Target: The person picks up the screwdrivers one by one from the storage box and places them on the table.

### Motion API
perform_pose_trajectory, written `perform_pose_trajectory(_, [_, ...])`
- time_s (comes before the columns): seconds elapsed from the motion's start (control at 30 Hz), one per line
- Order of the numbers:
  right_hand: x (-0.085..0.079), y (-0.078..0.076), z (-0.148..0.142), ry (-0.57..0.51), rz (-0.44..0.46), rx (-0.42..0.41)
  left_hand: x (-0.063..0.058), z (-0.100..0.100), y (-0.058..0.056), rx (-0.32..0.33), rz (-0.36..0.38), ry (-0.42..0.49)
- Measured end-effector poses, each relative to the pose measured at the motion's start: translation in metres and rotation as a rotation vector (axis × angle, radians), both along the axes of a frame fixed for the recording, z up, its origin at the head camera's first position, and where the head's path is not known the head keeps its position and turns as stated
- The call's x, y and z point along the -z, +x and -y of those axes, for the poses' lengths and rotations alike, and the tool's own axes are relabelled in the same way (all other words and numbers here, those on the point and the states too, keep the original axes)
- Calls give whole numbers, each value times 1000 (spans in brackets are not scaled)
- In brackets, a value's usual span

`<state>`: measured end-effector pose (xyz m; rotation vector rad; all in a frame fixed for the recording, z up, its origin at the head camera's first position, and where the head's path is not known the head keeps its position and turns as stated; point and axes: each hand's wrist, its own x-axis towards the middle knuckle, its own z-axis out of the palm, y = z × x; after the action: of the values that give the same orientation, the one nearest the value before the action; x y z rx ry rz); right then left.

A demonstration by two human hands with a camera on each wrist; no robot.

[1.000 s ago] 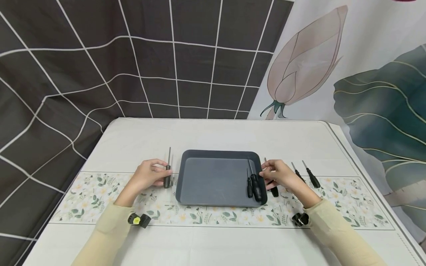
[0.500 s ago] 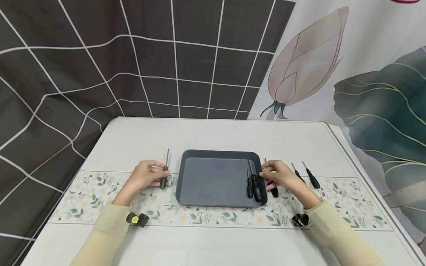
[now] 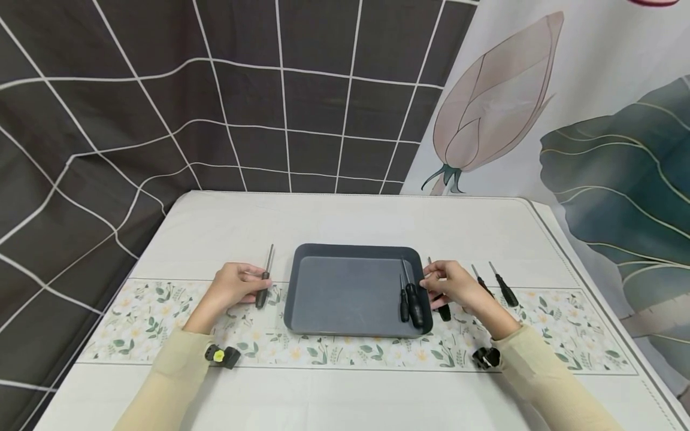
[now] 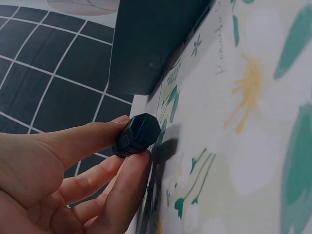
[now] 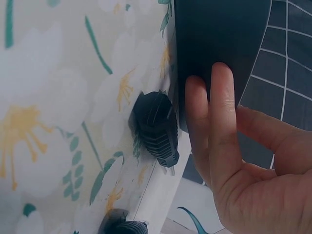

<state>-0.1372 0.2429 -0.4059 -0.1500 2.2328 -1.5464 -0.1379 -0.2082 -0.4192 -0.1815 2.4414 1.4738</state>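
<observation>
Where the left hand (image 3: pixel 229 285) works: thumb and fingertips pinch a grey-black screwdriver (image 3: pixel 262 294) by its handle, left of the tray (image 3: pixel 339 297), shaft pointing away; whether it touches the desk (image 3: pixel 345 218) cannot be told
Right hand (image 3: pixel 448 284): fingers nearly straight, tips against the tray's right wall; whether the thumb hooks the rim is unclear
Tray: on the desk between the hands; a slim screwdriver (image 3: pixel 404 306) and a thick screwdriver (image 3: pixel 414 306) lie inside by its right wall
Right of tray: a half-hidden screwdriver (image 3: pixel 444 312) under the right hand; a middle screwdriver (image 3: pixel 481 280) and an outermost screwdriver (image 3: pixel 505 292) beyond
Risks: the fingertip pinch could let the handle twist or drop if it loosens; a hard push by the right fingers could slide the tray and roll its pair; lowering that hand could nudge the half-hidden screwdriver
Count: six screwdrivers, being one held, two in the tray, three on the desk; one tray; two hands
</observation>
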Motion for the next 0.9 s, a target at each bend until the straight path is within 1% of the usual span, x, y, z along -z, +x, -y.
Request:
perform_pose_trajectory(0.3, [0, 0, -1, -3, -2, -3, 2, 1, -1, -6, -12, -14])
perform_pose_trajectory(0.63, [0, 0, 0, 0, 4, -1, 5, 1, -3, -18, -10, -51])
perform_pose_trajectory(0.9, [0, -1, 0, 8, 16, 3, 6, 0, -4, -14, -26, -81])
